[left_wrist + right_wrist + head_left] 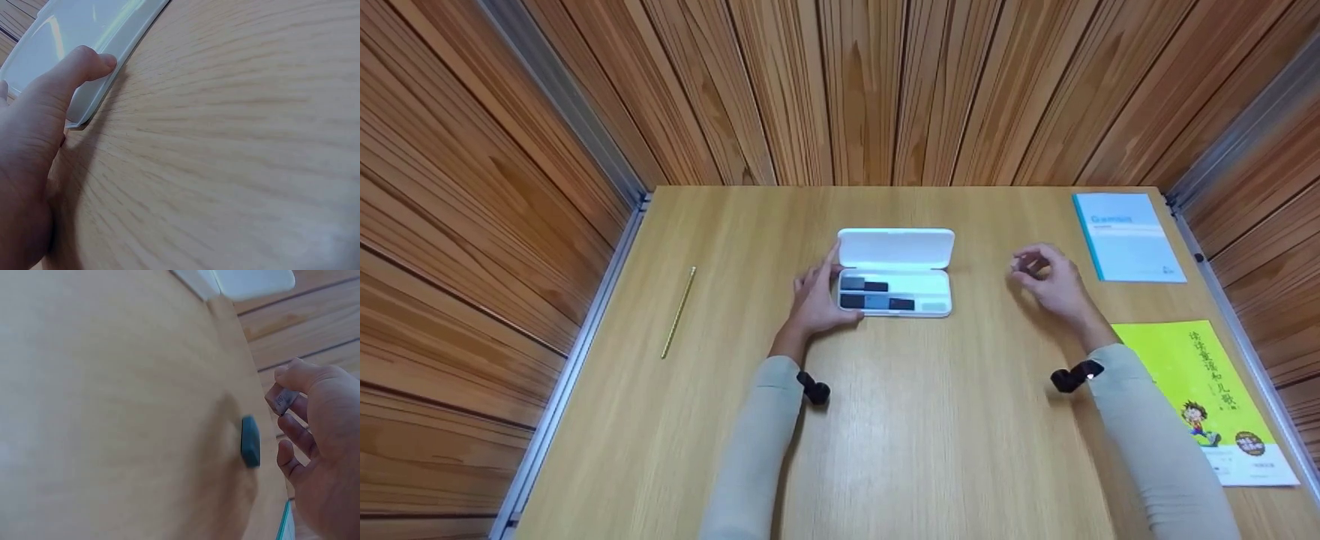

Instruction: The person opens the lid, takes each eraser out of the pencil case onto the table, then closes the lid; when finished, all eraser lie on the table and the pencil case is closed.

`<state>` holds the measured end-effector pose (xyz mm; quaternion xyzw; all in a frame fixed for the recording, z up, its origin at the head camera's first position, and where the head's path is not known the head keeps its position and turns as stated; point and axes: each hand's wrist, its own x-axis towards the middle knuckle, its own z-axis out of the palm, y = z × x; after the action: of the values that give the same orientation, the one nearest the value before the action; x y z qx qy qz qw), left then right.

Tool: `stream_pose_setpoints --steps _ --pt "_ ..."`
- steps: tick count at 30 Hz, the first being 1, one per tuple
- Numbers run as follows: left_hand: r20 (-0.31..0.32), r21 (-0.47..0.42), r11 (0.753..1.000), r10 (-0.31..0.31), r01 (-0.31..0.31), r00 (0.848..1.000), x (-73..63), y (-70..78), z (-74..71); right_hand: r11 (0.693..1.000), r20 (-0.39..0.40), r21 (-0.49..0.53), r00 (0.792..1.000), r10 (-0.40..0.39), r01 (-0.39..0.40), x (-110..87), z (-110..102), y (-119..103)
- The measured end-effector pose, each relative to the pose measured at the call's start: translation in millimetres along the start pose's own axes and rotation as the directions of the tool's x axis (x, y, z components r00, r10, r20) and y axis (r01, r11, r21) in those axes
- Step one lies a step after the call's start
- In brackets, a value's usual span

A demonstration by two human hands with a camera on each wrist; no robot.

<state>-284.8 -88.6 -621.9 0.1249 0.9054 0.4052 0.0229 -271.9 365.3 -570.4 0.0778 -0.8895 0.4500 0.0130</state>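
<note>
In our right hand [1056,287], the thumb and fingers pinch a small block [281,400] above the table [930,450]. From these fingers, the open white case [921,283] lies to the left, well apart, and its long axis runs from left to right. Our left hand [816,301] is nearer: it grips the left end of this case, the thumb on the front edge. The pinched block looks greyish, with some dark marks on one face. In the right wrist view, a dark block [251,442] appears below the hand, blurred; we cannot tell surely whether it touches the table.
</note>
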Motion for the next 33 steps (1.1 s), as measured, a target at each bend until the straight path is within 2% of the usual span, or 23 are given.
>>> stream_pose_setpoints --steps 9,21,33 --pt "0.002 -0.015 1.000 0.001 -0.001 1.000 -0.8 -1.1 1.0 0.998 -0.093 -0.036 0.994 0.051 -0.055 -8.4 -20 23" --pt "-0.004 -0.021 1.000 0.007 -0.007 1.000 -0.7 -1.0 1.6 0.978 -0.097 -0.075 0.977 0.190 -0.197 -12.7 -24 34" --pt "-0.006 -0.017 1.000 0.006 -0.006 1.000 1.4 -2.1 1.3 0.985 -0.109 -0.087 0.984 0.139 -0.149 -11.5 -22 37"
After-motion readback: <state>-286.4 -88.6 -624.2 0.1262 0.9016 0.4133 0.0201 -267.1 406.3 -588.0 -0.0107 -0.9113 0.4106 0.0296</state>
